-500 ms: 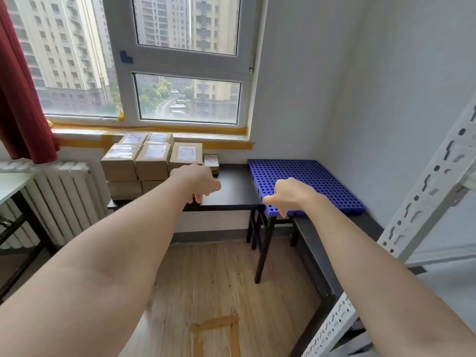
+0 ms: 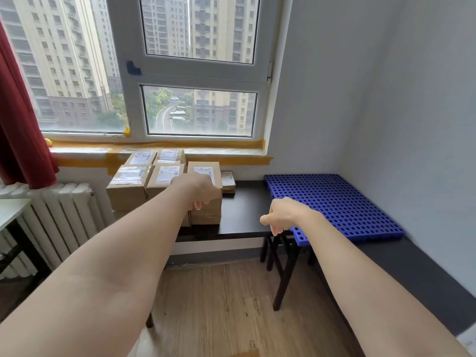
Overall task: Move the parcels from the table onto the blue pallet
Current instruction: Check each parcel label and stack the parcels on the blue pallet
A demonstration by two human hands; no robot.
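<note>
Both arms reach out over the floor toward the black table [image 2: 242, 222] under the window [image 2: 195, 73]. The parcels [image 2: 144, 176] sit stacked at its left end, brown cartons with white labels on top, pressed together in rows. A smaller flat parcel [image 2: 228, 183] lies just to their right, against the wall.

The left hand [image 2: 199, 189] is over the front of the rightmost carton [image 2: 206, 212], its fingers hanging downward across the box's face. Whether they actually touch or grip it I cannot tell; the back of the hand hides the contact.

The right hand [image 2: 282, 215] hovers above the table's front edge, between the cartons and the pallet [image 2: 334, 202], fingers loosely curled downward and holding nothing.

The blue pallet lies flat to the right, in the corner, resting across the end of the black table and a second dark table [image 2: 417, 279] along the right wall. A red curtain [image 2: 18, 124] hangs at left above a white radiator [image 2: 59, 215].
</note>
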